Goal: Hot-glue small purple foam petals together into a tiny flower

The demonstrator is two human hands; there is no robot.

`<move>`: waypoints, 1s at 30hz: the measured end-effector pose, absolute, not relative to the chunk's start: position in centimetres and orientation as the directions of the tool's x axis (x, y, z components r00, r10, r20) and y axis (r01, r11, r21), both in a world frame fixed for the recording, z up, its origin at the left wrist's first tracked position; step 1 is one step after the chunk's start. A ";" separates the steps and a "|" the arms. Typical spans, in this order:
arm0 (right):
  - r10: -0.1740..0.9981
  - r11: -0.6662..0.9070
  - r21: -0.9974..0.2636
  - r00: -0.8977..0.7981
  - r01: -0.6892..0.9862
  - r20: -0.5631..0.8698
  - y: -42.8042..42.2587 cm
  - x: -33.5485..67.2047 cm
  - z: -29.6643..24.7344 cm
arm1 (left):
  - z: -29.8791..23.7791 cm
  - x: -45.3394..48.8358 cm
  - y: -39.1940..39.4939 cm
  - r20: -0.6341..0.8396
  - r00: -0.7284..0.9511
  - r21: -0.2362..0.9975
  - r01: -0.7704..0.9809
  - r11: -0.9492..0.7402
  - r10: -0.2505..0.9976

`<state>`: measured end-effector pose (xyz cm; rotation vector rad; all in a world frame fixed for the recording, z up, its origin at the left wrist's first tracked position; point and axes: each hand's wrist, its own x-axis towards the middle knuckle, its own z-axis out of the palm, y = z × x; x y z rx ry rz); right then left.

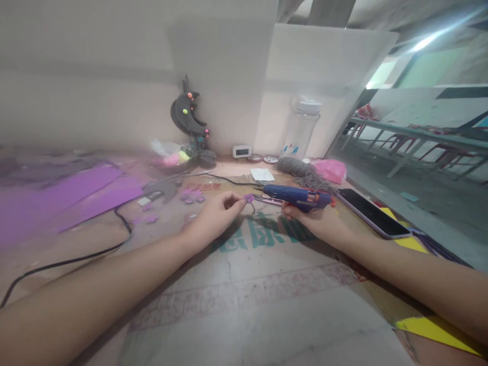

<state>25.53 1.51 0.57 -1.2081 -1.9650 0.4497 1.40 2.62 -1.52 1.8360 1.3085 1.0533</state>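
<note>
Between the thumb and fingertips of my left hand (221, 211) is a small purple flower (248, 198), with a thin dark strand curling below it. My right hand (310, 216) is wrapped round the handle of a blue glue gun (293, 194). Its nozzle points left, close to the flower; I cannot tell whether they touch. Behind the gun's tip lies a pink slender tool (270, 201), partly hidden. More purple flowers (192, 195) lie in a small cluster left of my left hand, and loose purple pieces (147, 219) are scattered further left.
Purple sheets (91, 190) cover the left side, and a black cord (76, 260) runs there. At the back stand a dark crescent ornament (186, 114), a small white clock (241, 151) and a clear bottle (301, 129). Grey yarn (295, 166) and a phone (373, 213) lie at right.
</note>
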 end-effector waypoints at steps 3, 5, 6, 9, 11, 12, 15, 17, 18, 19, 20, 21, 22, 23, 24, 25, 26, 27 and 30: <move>0.855 0.517 -0.635 -0.306 0.574 0.419 1.7 25.9 0.5 | -1.2 1.4 2.4 0.248 0.176 0.844 0.443 -0.302 0.953; 0.843 0.537 -0.646 -0.337 0.543 0.418 1.6 25.9 0.5 | -1.1 1.5 2.4 0.257 0.181 0.836 0.451 -0.312 0.949; 0.837 0.548 -0.647 -0.349 0.531 0.422 1.6 25.9 0.5 | -1.1 1.5 2.4 0.262 0.181 0.833 0.454 -0.317 0.948; 0.820 0.572 -0.606 -0.376 0.552 0.431 1.3 25.7 0.6 | -1.1 1.5 2.5 0.272 0.167 0.830 0.457 -0.319 0.948; 0.823 0.560 -0.558 -0.337 0.612 0.457 1.2 25.5 0.5 | -1.2 1.5 2.6 0.280 0.159 0.827 0.460 -0.323 0.947; 0.827 0.546 -0.539 -0.309 0.642 0.470 1.1 25.5 0.4 | -1.2 1.5 2.7 0.283 0.160 0.827 0.458 -0.325 0.946; 0.837 0.502 -0.519 -0.240 0.691 0.491 1.3 25.5 0.1 | -1.3 1.4 2.7 0.288 0.171 0.833 0.441 -0.335 0.942; 0.846 0.486 -0.513 -0.232 0.707 0.481 1.5 25.5 -0.1 | -1.3 1.4 2.7 0.287 0.172 0.834 0.439 -0.334 0.942; 0.848 0.483 -0.509 -0.238 0.712 0.473 1.6 25.6 -0.1 | -1.2 1.4 2.7 0.284 0.169 0.833 0.444 -0.331 0.944; 0.852 0.482 -0.505 -0.248 0.716 0.462 1.6 25.6 -0.1 | -1.2 1.4 2.6 0.281 0.167 0.831 0.450 -0.326 0.945; 0.855 0.483 -0.504 -0.262 0.716 0.448 1.7 25.5 -0.1 | -1.1 1.4 2.5 0.278 0.164 0.829 0.456 -0.323 0.946; 0.857 0.487 -0.508 -0.279 0.710 0.433 1.7 25.5 -0.1 | -1.1 1.5 2.5 0.276 0.163 0.828 0.461 -0.320 0.947; 0.859 0.492 -0.515 -0.296 0.702 0.417 1.6 25.5 0.0 | -1.0 1.5 2.4 0.276 0.162 0.826 0.463 -0.320 0.948; 0.861 0.493 -0.522 -0.307 0.695 0.405 1.6 25.5 0.0 | -1.0 1.5 2.3 0.277 0.162 0.826 0.463 -0.321 0.947; 0.862 0.494 -0.528 -0.311 0.691 0.400 1.6 25.4 0.0 | -1.0 1.5 2.3 0.277 0.162 0.826 0.463 -0.321 0.947; 0.862 0.494 -0.529 -0.310 0.690 0.400 1.5 25.4 0.1 | -0.9 1.5 2.3 0.275 0.161 0.828 0.462 -0.318 0.948; 0.861 0.495 -0.529 -0.309 0.689 0.403 1.5 25.4 0.1 | -0.9 1.5 2.2 0.272 0.159 0.830 0.461 -0.315 0.949; 0.860 0.497 -0.529 -0.308 0.688 0.407 1.5 25.4 0.1 | -1.0 1.5 2.3 0.269 0.158 0.831 0.461 -0.312 0.950; 0.850 0.514 -0.538 -0.313 0.668 0.423 1.5 25.4 0.1 | -1.0 1.5 2.4 0.274 0.157 0.823 0.472 -0.316 0.949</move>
